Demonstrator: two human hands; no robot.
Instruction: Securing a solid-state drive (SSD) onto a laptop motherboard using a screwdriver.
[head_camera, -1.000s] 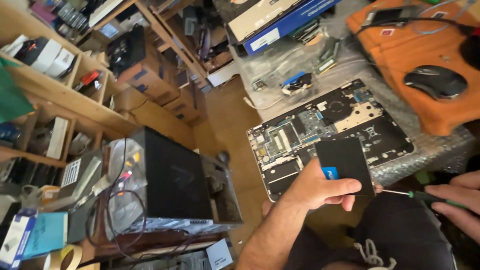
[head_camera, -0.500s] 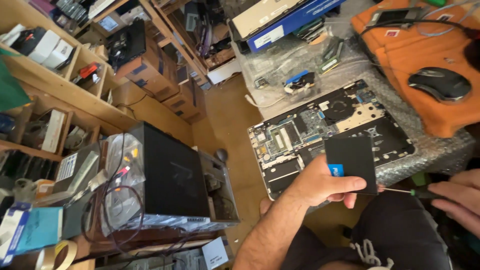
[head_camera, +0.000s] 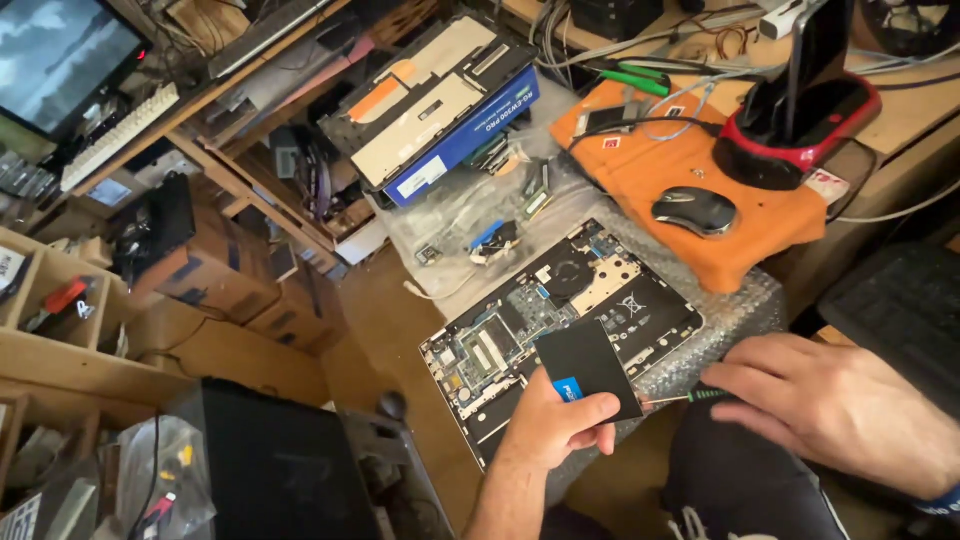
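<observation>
At the far left a monitor (head_camera: 60, 60) is sitting above wooden shelves (head_camera: 70, 340) crowded with small parts, and a black computer case (head_camera: 270, 465) is standing below them. Moving right, a blue box (head_camera: 465, 135) with laptop panels stacked on it is lying near the back of the desk, with loose cables and small boards on clear plastic in front of it.

At the desk's front edge an opened laptop (head_camera: 560, 325) is resting on bubble wrap (head_camera: 730, 310), its mainboard and fan exposed. The left hand (head_camera: 555, 425) is pinching a flat black solid-state drive (head_camera: 588, 368) by its lower edge, thumb across the face, fingers behind; the drive is hovering over the laptop's near edge, its long axis running diagonally up and to the left.

Just right of the drive, the right hand (head_camera: 830, 400) is closing around a thin green-handled screwdriver (head_camera: 690, 398), whose shaft is pointing left toward the drive's lower right corner, tip nearly touching it. The left hand is the nearer one to the board.

Beyond, a dark mouse (head_camera: 695, 210) is lying on an orange mat (head_camera: 650, 165), and a red and black stand (head_camera: 800, 120) is standing at the back right.
</observation>
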